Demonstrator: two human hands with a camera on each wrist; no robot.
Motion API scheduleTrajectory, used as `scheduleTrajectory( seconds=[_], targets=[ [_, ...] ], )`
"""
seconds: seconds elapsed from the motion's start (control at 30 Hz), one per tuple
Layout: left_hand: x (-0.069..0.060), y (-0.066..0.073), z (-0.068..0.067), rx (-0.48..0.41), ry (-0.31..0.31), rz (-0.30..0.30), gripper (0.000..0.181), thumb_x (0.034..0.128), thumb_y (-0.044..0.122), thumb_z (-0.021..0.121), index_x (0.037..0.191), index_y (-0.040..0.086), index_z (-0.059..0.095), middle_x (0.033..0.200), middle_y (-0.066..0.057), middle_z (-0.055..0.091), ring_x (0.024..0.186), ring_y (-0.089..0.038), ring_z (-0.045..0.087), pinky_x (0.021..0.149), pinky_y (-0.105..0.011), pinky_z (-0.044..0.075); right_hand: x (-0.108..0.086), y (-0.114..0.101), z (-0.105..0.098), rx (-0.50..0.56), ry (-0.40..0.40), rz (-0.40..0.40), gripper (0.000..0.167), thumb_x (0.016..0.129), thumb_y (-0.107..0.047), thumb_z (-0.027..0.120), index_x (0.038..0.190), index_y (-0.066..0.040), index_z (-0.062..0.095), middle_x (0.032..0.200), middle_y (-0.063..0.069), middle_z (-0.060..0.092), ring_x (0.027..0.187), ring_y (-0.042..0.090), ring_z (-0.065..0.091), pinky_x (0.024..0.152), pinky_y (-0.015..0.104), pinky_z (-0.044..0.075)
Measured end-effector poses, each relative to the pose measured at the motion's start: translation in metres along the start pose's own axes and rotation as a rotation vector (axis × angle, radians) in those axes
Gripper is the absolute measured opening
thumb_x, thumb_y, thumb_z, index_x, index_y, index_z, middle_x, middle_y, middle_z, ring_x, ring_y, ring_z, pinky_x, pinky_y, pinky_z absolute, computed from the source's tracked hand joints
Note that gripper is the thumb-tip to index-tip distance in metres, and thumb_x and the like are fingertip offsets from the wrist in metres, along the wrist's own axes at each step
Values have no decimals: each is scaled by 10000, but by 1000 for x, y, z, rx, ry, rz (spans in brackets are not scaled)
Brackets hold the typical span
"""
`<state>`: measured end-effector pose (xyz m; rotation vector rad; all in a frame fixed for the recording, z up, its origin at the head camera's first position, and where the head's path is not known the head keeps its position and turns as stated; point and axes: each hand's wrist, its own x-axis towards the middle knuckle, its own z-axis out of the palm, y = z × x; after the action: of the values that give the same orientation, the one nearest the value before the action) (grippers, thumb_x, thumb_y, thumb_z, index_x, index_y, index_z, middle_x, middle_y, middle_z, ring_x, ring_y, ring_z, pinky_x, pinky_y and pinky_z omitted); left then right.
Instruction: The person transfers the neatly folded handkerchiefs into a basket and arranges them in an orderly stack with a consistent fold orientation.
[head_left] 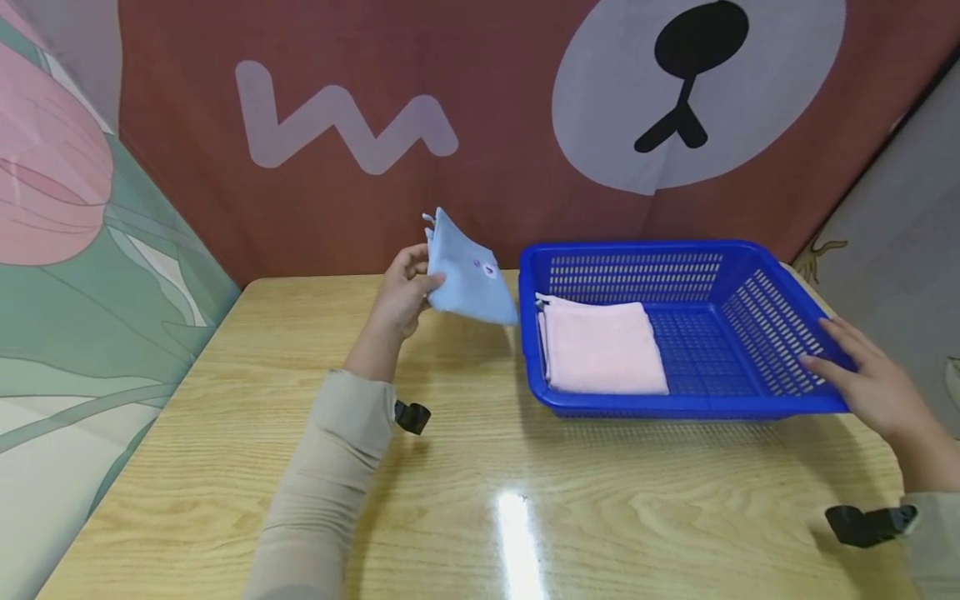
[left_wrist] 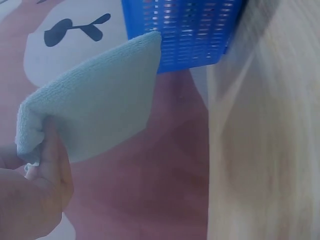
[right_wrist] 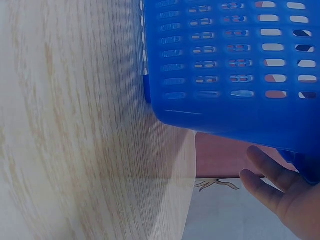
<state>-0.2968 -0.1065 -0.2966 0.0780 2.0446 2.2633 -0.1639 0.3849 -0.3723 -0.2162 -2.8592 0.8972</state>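
My left hand (head_left: 405, 292) pinches a folded light blue towel (head_left: 468, 279) by its left edge, thumb in front and fingers behind. It hangs in the air left of the blue plastic basket (head_left: 675, 403); a small embroidered face shows on it. In the left wrist view, the towel (left_wrist: 105, 105) extends from the fingers toward the basket. A folded pink towel (head_left: 603, 346) lies inside the basket, at its left end. My right hand (head_left: 873, 383) holds the basket's right rim, thumb over the inner side; in the right wrist view its other fingers (right_wrist: 267, 192) extend along the outside.
The basket stands on a wood-grain table (head_left: 450, 500) near its back edge. Behind the table hangs a reddish-brown printed cloth (head_left: 337, 217) with a bear muzzle. A flower-patterned cloth (head_left: 75, 333) is at the left, and a grey one (head_left: 900, 233) at the right.
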Motion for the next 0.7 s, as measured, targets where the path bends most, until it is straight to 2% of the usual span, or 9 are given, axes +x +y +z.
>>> scheduleTrajectory(
  seconds=[0.07,0.13,0.37,0.47,0.7],
  targets=[
    [-1,3,0,-5,4,10,431,823,-45,513,1218,73,390,957,-40,453,830,-167,490,619,-247,437,1,3,0,5,1,-7,654,895,-351,413,1384,-146,30,1420,62,-113,1231,387,-122,873,651,-17],
    [-3,6,-1,-13,8,23,428,823,-42,516,1216,77,396,969,-42,463,845,-170,491,631,-254,439,7,18,4,5,18,7,650,890,-374,416,1384,-206,28,1422,2,-111,1242,363,-116,871,655,-9],
    [-11,18,1,-81,2,70,410,819,-48,522,1191,90,417,969,-34,488,850,-168,497,624,-257,435,37,91,19,-25,48,-18,669,869,-404,451,1367,-318,13,1418,-66,-110,1246,340,-132,870,645,-49],
    [-15,22,3,-100,-16,78,405,818,-51,522,1183,92,419,966,-34,482,834,-166,498,611,-248,435,45,108,23,-47,59,-22,672,860,-423,455,1354,-360,5,1415,-92,-101,1249,324,-134,871,644,-51],
    [-22,27,10,-138,-48,96,409,818,-61,516,1186,87,412,964,-44,471,820,-165,497,611,-250,435,45,110,25,-41,49,-19,670,856,-440,451,1347,-379,0,1416,-89,-97,1246,330,-142,864,651,-43]
  ],
)
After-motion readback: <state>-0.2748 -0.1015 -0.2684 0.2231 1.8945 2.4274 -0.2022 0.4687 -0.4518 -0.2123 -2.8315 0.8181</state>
